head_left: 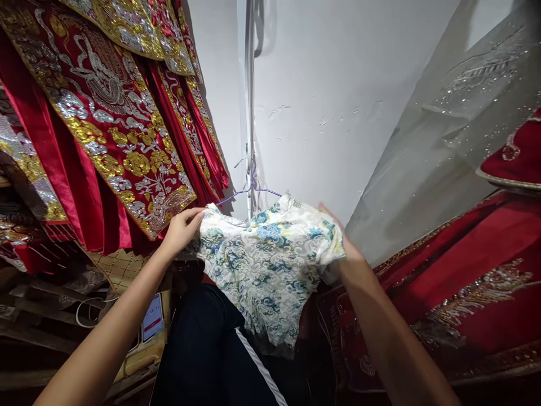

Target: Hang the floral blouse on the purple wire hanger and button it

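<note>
A white short-sleeved top with blue and yellow flowers (266, 265) hangs before me on a thin purple hanger (269, 192). The hanger's hook is by a pale upright pole (249, 101). My left hand (186, 226) pinches the garment's left shoulder, thumb and fingers closed on the cloth. On the other side, my right hand (350, 251) is at the right sleeve, slightly blurred. Cloth covers part of that hand, and a fingertip shows above the sleeve; it appears to grip the edge. The lower hem hangs down over my dark trousers (203, 338).
Red garments with gold and silver embroidery (127, 129) hang at the left. A sheer sparkly fabric (426, 141) and a red beaded garment (473, 282) are at the right. A lit phone (153, 318) lies on a wooden surface (146, 361) at lower left. Behind is a white wall (321, 73).
</note>
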`<state>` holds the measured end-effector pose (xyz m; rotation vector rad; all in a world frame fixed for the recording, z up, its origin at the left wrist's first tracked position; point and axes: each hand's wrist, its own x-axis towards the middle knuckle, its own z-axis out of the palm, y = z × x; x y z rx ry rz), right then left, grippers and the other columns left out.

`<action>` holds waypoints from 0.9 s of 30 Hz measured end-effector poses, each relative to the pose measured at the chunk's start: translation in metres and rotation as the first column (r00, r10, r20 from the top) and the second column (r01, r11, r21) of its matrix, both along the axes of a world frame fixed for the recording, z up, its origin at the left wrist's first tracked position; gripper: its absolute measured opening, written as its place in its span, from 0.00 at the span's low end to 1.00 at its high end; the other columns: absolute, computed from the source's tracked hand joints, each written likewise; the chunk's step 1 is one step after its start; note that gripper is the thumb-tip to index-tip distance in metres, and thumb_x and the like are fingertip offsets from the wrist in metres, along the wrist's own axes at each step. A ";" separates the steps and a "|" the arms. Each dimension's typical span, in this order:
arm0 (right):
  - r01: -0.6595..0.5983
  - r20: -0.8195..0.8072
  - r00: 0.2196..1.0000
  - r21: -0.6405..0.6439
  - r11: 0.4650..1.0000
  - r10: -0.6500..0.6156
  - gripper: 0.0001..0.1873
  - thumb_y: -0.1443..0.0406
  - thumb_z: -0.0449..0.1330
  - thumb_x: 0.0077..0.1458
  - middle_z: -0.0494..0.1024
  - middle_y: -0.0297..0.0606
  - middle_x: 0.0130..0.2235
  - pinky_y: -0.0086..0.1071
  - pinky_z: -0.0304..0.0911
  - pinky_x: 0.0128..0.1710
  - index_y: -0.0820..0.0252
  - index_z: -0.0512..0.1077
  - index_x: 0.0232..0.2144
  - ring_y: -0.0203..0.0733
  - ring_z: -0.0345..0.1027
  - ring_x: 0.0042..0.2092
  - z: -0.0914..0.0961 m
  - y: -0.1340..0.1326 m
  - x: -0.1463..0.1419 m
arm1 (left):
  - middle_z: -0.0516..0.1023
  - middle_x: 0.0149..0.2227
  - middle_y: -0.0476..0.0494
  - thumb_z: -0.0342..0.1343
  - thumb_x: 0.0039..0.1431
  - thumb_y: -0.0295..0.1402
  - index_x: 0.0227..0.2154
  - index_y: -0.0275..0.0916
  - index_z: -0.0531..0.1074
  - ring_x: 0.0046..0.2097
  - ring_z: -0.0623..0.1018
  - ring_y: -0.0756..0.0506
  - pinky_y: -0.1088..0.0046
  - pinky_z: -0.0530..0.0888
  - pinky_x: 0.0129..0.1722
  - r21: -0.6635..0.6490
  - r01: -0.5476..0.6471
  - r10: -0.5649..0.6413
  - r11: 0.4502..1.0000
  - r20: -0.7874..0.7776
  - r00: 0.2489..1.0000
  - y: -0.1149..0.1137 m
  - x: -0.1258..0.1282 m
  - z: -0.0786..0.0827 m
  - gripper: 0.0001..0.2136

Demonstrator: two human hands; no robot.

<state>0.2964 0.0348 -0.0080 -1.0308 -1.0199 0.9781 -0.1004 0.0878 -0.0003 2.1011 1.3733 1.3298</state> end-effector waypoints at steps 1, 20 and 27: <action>-0.056 -0.041 0.998 -0.047 0.997 0.054 0.29 0.41 0.58 0.54 0.83 0.46 0.33 0.42 0.73 0.41 0.61 0.77 0.32 0.54 0.79 0.42 0.000 -0.001 0.009 | 0.81 0.49 0.41 0.54 0.63 0.44 0.46 0.39 0.79 0.51 0.77 0.38 0.63 0.70 0.54 -0.024 0.018 -0.018 1.000 0.008 1.000 0.000 -0.003 -0.002 0.17; -0.529 0.662 0.640 0.010 0.849 0.391 0.32 0.48 0.69 0.47 0.77 0.42 0.49 0.38 0.69 0.51 0.55 0.74 0.52 0.50 0.73 0.50 -0.009 -0.148 -0.069 | 0.78 0.38 0.39 0.53 0.64 0.46 0.46 0.36 0.70 0.35 0.77 0.46 0.69 0.74 0.36 -0.384 0.655 -0.146 0.651 0.783 0.604 -0.098 0.105 0.041 0.18; -0.433 0.757 0.578 -0.033 0.901 0.305 0.27 0.54 0.63 0.58 0.64 0.41 0.65 0.46 0.54 0.64 0.48 0.70 0.59 0.52 0.57 0.65 -0.015 -0.092 -0.053 | 0.68 0.25 0.52 0.57 0.62 0.46 0.43 0.40 0.71 0.23 0.61 0.53 0.79 0.61 0.22 -0.739 0.528 -0.314 0.419 0.427 0.848 -0.170 0.065 0.036 0.15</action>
